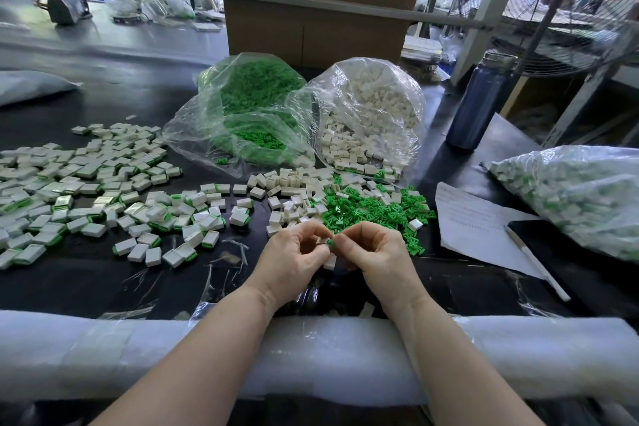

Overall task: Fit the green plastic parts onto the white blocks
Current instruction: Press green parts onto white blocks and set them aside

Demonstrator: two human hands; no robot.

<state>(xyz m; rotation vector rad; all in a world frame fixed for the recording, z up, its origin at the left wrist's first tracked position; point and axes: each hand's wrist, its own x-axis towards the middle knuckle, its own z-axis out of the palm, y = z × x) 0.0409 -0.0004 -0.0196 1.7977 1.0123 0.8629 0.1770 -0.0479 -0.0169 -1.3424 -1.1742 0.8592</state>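
Head view: over the dark surface [103, 273], the left hand [294, 252] and right hand [375, 247] meet with curled fingers pinching one green part [332, 243] between them, the white block seemingly hidden in the left; fitting appears underway, and seating next calls for aligned pressure.

We cannot see most of the small green plastic part [331, 243], since the curled fingers of the left hand [294, 254] and right hand [375, 249] cover the spot where they meet. The handwriting on the creased white paper sheet [473, 221] is too small for us to read. The bulging clear plastic bag of assembled pieces [584, 197] runs off the right edge.
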